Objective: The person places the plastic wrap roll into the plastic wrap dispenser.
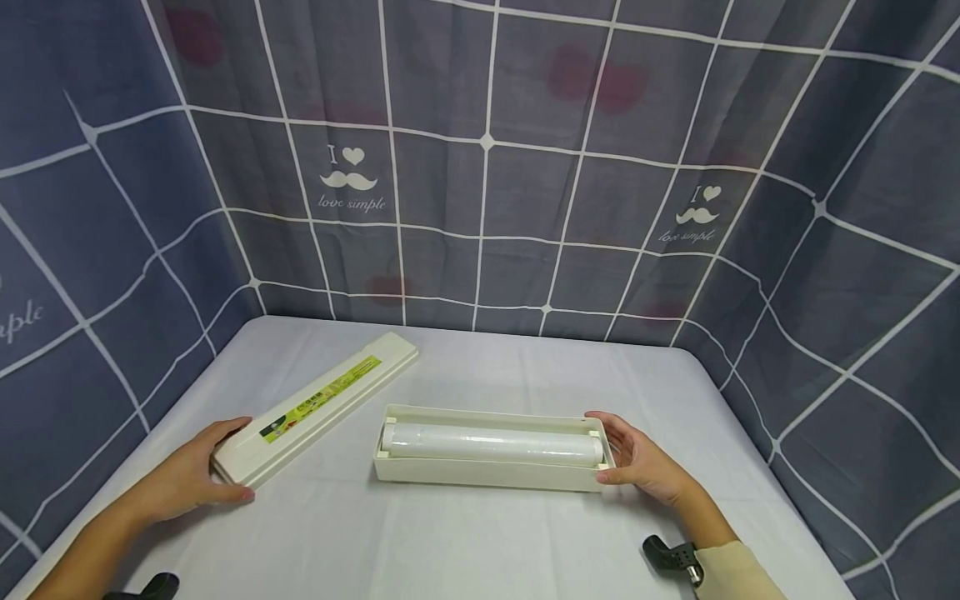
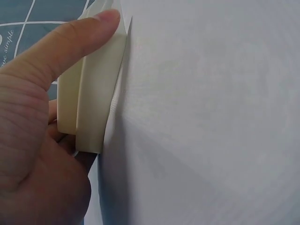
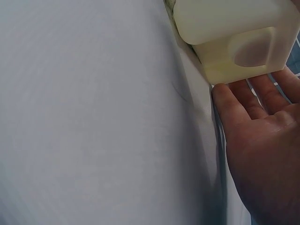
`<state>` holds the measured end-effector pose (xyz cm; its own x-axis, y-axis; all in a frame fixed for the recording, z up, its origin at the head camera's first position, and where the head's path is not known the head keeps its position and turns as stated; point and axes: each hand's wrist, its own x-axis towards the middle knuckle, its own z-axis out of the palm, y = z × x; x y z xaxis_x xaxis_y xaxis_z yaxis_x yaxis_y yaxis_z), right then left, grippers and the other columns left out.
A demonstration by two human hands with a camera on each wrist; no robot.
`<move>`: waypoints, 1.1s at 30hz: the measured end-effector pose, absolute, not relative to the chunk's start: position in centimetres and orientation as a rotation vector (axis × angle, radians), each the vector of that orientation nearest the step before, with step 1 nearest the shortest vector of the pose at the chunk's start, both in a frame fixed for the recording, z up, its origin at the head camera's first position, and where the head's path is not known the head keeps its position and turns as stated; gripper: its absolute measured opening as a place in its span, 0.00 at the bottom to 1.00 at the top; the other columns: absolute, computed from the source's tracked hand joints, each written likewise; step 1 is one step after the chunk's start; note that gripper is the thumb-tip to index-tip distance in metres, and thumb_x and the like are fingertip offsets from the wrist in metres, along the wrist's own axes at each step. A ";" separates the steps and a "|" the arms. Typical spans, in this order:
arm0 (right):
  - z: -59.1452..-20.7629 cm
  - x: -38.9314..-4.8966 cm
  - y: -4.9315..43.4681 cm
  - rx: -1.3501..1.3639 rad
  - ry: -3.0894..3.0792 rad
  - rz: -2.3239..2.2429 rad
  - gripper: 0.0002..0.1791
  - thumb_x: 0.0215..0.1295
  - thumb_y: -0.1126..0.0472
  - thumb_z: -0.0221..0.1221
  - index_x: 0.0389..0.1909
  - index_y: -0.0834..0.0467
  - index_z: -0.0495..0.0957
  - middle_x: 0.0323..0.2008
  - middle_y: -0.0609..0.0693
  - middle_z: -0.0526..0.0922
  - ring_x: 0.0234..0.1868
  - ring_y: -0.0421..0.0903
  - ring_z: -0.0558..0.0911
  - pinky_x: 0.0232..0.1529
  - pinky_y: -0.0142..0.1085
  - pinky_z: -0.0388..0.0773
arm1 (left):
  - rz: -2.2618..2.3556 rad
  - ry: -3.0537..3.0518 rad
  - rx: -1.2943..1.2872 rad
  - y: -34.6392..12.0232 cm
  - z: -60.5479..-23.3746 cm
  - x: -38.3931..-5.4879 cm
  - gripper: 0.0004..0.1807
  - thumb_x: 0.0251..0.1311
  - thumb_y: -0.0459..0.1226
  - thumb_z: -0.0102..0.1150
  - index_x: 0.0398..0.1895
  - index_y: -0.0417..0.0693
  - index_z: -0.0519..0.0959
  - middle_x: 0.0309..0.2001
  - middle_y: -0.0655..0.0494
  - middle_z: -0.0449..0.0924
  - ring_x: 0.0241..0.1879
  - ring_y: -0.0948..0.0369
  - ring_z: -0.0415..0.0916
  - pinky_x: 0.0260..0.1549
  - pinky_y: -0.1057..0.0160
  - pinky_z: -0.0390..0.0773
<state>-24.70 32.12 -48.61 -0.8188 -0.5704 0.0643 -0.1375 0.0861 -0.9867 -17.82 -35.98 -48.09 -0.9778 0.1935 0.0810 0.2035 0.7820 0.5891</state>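
A long cream lid with a yellow-green label lies slanted at the left in the head view. Its near end is gripped by my left hand, thumb on the front side and fingers round the back. The left wrist view shows the thumb across the end of the lid. To the right, a cream open-topped box holds a white, glossy roll that looks like cling film. My right hand holds the box's right end, thumb at the front corner and fingertips at the back corner.
A white cloth covers the table. Dark checked curtains hang behind it and on both sides. Black straps or mounts sit at the wrists, and the right arm has a beige sleeve.
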 end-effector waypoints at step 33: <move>-48.3 -24.5 32.0 -0.672 2.045 -1.786 0.55 0.53 0.73 0.72 0.78 0.69 0.50 0.74 0.71 0.58 0.68 0.35 0.72 0.61 0.30 0.79 | -0.981 -2.882 -0.374 -35.8 -47.7 -18.1 0.59 0.37 0.44 0.86 0.73 0.35 0.62 0.64 0.33 0.73 0.50 0.83 0.60 0.41 0.76 0.65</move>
<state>-24.52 32.01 -48.33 -0.8292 -0.5567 0.0506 -0.1251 0.0966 -0.9874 -18.06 -35.79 -47.67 -0.9675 0.2052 0.1480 0.2528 0.7659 0.5912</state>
